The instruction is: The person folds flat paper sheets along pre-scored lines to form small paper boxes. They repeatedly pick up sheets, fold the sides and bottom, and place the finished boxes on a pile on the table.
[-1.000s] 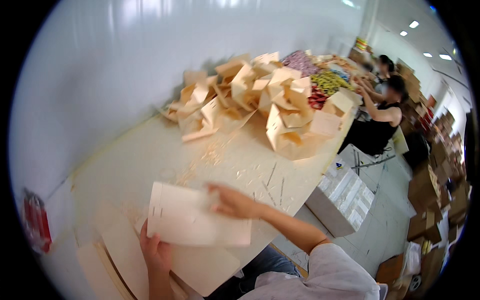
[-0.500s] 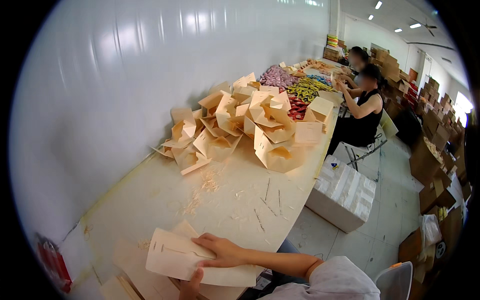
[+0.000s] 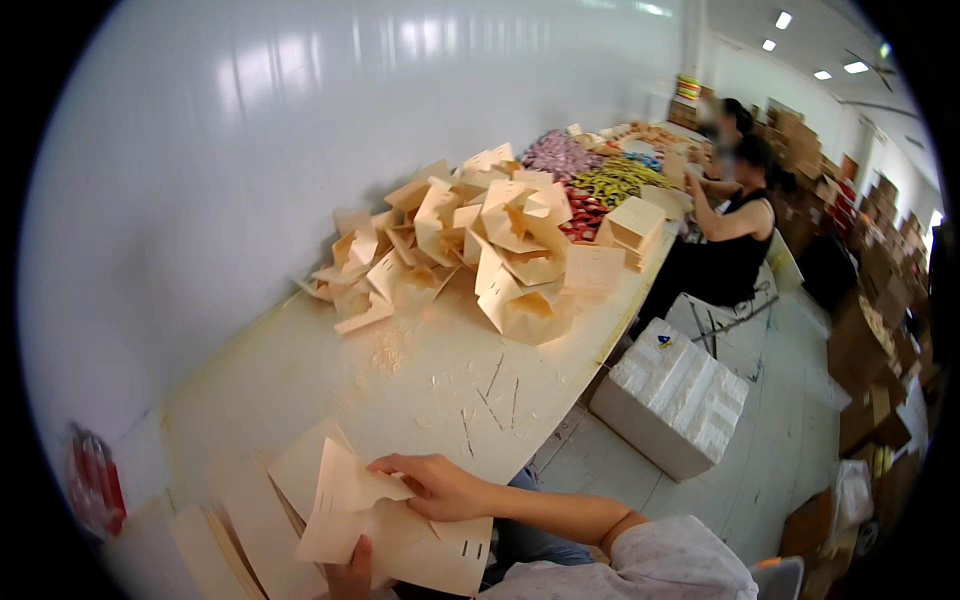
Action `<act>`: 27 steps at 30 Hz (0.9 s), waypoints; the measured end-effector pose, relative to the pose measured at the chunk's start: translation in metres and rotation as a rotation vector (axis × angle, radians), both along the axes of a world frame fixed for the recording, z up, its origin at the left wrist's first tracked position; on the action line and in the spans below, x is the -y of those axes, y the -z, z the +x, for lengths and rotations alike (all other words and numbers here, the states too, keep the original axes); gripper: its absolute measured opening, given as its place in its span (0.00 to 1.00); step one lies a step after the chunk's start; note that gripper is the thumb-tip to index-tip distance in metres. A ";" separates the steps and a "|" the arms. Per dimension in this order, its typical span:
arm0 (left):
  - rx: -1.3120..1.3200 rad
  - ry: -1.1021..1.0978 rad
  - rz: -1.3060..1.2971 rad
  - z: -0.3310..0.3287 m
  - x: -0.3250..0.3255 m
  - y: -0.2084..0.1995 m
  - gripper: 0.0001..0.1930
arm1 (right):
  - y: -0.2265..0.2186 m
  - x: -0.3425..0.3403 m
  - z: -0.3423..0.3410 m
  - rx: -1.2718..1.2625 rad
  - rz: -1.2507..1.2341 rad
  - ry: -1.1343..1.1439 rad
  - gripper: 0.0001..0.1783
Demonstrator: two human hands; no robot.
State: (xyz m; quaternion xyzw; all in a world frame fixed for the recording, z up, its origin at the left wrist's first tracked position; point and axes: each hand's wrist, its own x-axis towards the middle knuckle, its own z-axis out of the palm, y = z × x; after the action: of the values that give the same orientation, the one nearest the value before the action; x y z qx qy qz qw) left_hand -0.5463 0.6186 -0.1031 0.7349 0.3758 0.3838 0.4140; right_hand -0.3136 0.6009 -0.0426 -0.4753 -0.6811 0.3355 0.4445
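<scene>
A cream card sheet [image 3: 415, 548] with dark slots near one end is bent up between my hands at the front of the table. My left hand [image 3: 348, 572] grips its lower edge, the thumb lying on top and the other fingers hidden beneath. At the card's cut-out middle, my right hand [image 3: 445, 488] curls its fingers around the raised part. Flat cream sheets [image 3: 235, 510] lie stacked underneath and to the left. Farther up the table is a heap of folded cream cards [image 3: 440, 235] with cut-out openings.
Thin dark strips [image 3: 490, 405] and pale scraps [image 3: 388, 355] lie on the tabletop. Behind the heap are red, yellow and purple patterned bundles [image 3: 610, 185]. A white foam box [image 3: 670, 395] stands right of the table. Two people sit farther along, near stacked cartons [image 3: 860, 340].
The card, flat before, is now folded up at its left part and has turned so its slotted end faces right. My right hand has shifted to its cut-out. The view has swung slightly.
</scene>
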 end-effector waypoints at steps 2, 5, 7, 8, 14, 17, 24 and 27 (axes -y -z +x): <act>-0.033 -0.125 0.027 0.018 0.019 -0.019 0.21 | 0.016 -0.003 0.002 0.031 0.010 0.020 0.27; 0.095 -0.267 0.000 0.020 0.027 0.015 0.21 | 0.021 -0.008 -0.006 0.153 0.278 0.143 0.26; 0.283 -0.383 -0.146 0.031 0.027 0.004 0.18 | -0.004 -0.001 -0.010 0.261 0.492 0.220 0.25; 0.437 -0.442 -0.260 0.036 0.029 -0.002 0.18 | -0.015 0.007 -0.010 0.322 0.543 0.227 0.25; 0.578 -0.520 -0.336 0.048 0.033 -0.003 0.17 | -0.008 0.036 -0.041 0.137 0.455 -0.291 0.32; 0.550 -0.565 -0.381 0.046 0.042 -0.014 0.16 | 0.004 0.020 -0.052 0.231 0.353 -0.227 0.39; 0.511 -0.410 -0.307 0.029 0.045 -0.016 0.18 | 0.021 0.011 -0.053 0.242 0.305 -0.138 0.45; 0.338 -0.345 -0.096 0.021 0.044 -0.007 0.18 | 0.024 0.009 -0.054 0.204 0.279 -0.102 0.40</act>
State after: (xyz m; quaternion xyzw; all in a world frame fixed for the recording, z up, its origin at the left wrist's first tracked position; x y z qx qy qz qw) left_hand -0.5253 0.5750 -0.0958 0.5648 0.4386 0.5481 0.4339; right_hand -0.3672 0.5921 -0.0661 -0.4055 -0.7858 0.2100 0.4171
